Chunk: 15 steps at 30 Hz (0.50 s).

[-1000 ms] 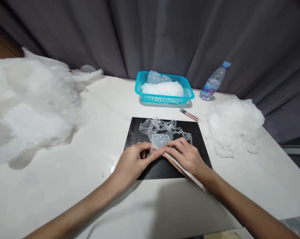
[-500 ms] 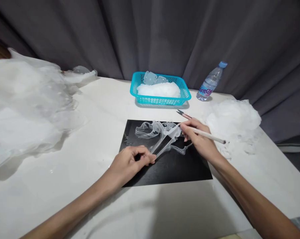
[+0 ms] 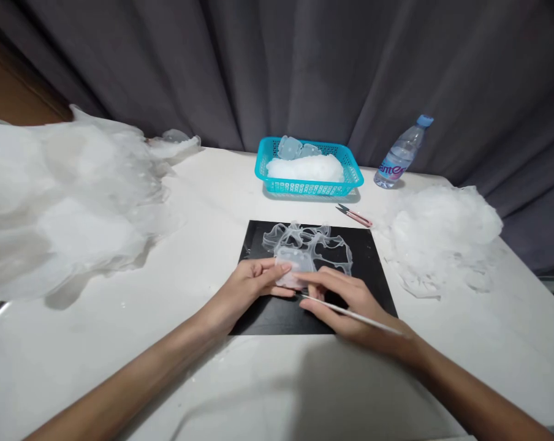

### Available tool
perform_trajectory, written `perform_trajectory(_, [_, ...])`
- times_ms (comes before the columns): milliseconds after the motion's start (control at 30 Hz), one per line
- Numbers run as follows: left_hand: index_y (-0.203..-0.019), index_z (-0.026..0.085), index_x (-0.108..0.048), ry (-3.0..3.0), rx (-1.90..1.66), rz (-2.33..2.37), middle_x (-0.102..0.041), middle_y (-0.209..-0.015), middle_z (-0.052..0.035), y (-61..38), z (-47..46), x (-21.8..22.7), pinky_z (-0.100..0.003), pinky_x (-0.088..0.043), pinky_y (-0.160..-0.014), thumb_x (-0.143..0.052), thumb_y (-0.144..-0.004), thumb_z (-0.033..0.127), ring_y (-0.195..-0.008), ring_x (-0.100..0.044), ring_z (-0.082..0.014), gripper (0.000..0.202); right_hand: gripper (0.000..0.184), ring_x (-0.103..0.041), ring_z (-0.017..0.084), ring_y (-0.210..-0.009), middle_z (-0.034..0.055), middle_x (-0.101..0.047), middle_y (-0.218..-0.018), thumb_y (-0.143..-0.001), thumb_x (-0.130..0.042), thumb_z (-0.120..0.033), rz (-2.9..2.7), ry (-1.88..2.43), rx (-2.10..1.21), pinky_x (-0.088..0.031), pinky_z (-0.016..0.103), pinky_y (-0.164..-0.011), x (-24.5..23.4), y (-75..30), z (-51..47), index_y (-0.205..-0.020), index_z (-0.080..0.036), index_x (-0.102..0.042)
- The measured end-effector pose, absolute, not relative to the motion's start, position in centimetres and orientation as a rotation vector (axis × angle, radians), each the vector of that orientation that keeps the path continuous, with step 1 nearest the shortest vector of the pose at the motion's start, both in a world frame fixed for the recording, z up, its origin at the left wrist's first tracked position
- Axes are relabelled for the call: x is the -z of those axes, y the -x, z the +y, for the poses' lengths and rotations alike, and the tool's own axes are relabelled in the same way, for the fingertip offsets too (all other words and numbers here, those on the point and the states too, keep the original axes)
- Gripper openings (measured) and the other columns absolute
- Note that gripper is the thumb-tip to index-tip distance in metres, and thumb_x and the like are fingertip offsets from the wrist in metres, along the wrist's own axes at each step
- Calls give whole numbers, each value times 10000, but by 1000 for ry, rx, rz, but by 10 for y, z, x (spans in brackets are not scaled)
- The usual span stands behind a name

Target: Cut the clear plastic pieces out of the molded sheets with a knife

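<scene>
My left hand (image 3: 254,283) pinches a translucent, squarish plastic piece (image 3: 293,263) between thumb and fingers above the black mat (image 3: 268,321). In my right hand (image 3: 350,300) is a thin, white stick-like tool (image 3: 364,319), its tip close to the piece's lower edge. My right index finger rests against the piece or just over it; I cannot tell which. Wavy clear strips of plastic trim (image 3: 334,240) lie on the mat behind the piece.
A turquoise basket (image 3: 314,188) at the back holds white and translucent pieces. Pink-handled thread snips (image 3: 357,215) lie behind the mat. A water bottle (image 3: 403,153) stands at back right. Heaps of clear scraps flank the mat, a large left heap (image 3: 75,202) and a right heap (image 3: 447,220).
Both hands have come together over the mat. The squarish piece is now in my left hand, where stretched trim was. My right hand moved down and inward; the head view shifted left.
</scene>
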<state>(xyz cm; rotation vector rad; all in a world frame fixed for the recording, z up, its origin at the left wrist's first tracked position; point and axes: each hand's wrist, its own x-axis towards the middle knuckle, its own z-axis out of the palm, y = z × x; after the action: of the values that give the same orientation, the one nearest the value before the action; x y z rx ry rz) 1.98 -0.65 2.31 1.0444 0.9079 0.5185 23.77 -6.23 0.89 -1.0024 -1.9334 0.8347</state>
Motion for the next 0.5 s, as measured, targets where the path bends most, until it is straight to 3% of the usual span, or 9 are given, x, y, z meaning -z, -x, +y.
perform_trajectory(100, [-1106, 154, -807, -969, -560, 863, -819, -1128, -113, -15, -6, -18, -405, -544, -1094, -755, -937, 465, -1095, -757, -247, 357, 250, -642, 166, -855, 31, -696, -947, -1063, -572, -287, -1866, 1133, -864, -541, 309, -820, -22, -255, -61, -1242, -249, -742])
perform_trajectory(233, [-1190, 156, -797, -927, -581, 831, -803, -1200, -123, -12, -7, -15, -417, -519, -1138, -734, -969, 422, -1152, -743, -248, 351, 479, -599, 221, -1024, 69, -670, -1008, -1140, -322, -354, -1825, 1304, -630, -489, 396, -945, -17, -272, -54, -1091, -260, -789])
perform_trajectory(333, [-1230, 158, -786, -920, -599, 795, -778, -1269, -125, -13, -8, -16, -410, -501, -1162, -713, -989, 398, -1188, -728, -245, 348, 410, -552, 257, -1148, 102, -646, -1162, -1131, -352, -371, -1871, 1355, -505, -446, 452, -1045, -4, -269, -51, -1146, -232, -737])
perform_trajectory(500, [-1280, 170, -767, -920, -617, 746, -751, -1330, -120, -16, -11, -17, -422, -486, -1179, -696, -1005, 378, -1237, -705, -259, 352, 274, -567, 233, -1127, 80, -633, -1169, -1121, -408, -348, -1948, 1272, -757, -446, 412, -1028, 3, -255, -50, -1194, -255, -655])
